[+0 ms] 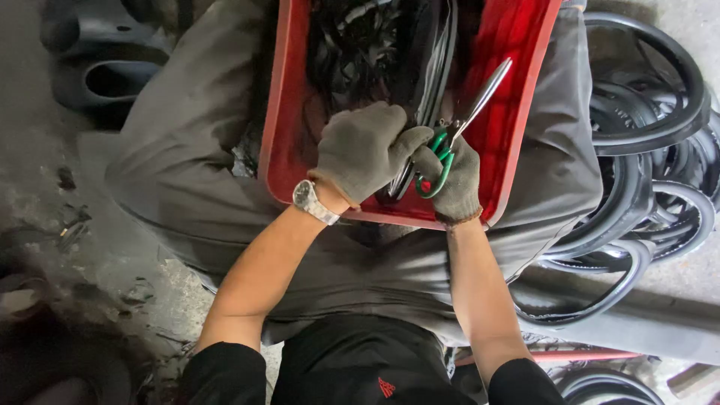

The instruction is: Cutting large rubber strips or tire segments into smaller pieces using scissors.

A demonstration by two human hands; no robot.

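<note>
A red plastic tray point(285, 112) rests across my lap, holding black rubber scraps point(352, 52) and a black rubber strip point(439, 52). My left hand point(364, 150), in a grey glove with a wristwatch point(313, 202) at the wrist, is closed around the near end of the rubber strip. My right hand point(457, 180), also in a grey glove, grips green-handled scissors point(465, 120). Their metal blades point up and to the right over the tray, right beside the strip.
A pile of black rubber rings point(645, 150) lies on the floor to my right. Dark moulded rubber parts point(105, 67) sit at the upper left. The concrete floor point(45, 150) on the left carries small black scraps. A reddish bar point(585, 354) lies at the lower right.
</note>
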